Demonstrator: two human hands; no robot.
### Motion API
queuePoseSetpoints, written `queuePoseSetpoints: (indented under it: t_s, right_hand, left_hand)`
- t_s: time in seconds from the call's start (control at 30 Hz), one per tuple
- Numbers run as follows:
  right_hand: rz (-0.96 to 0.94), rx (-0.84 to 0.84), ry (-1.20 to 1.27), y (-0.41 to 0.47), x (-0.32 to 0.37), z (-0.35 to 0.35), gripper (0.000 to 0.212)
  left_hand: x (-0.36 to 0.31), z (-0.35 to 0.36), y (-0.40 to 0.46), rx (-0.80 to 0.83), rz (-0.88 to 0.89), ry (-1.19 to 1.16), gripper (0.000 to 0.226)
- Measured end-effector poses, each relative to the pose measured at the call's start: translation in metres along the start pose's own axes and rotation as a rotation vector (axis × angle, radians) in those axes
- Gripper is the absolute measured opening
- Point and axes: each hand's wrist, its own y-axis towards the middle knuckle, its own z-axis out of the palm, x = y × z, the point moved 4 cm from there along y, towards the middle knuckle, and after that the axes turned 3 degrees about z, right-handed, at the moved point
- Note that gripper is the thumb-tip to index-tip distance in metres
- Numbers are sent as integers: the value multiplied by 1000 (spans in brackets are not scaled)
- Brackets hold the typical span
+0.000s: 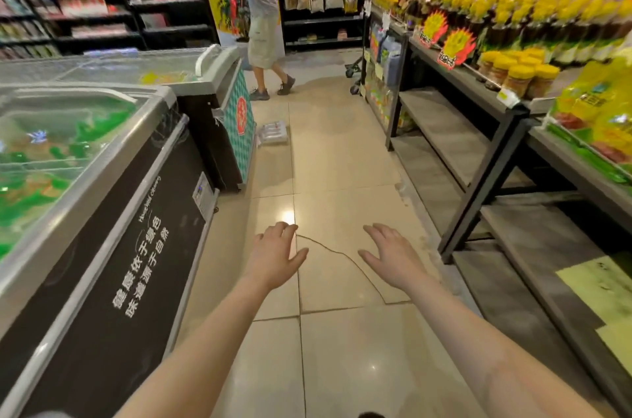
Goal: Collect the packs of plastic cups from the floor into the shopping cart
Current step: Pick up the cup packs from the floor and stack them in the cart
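Your fingers [285, 229] on both hands are spread and empty; the packs of plastic cups [273, 134] lie far ahead on the floor beside the freezer [236, 116]. Clutching them hastily could crush them.

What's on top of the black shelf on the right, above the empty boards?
Yellow-capped jars and dark bottles stand on the black shelf, with starburst price signs. Whatever sits behind the bottles is hidden.

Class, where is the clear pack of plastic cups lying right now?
In the head view, the clear pack of plastic cups lies on the tiled floor, left of the aisle, beside the teal-patterned chest freezer.
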Motion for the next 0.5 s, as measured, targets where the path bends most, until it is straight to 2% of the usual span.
queuePoseSetpoints:
  t_s: [0.5]
  right_hand:
    - [-109,-10,-58,332,-37,-68,58]
  left_hand:
    - [51,-15,313,-74,-100,-30,57]
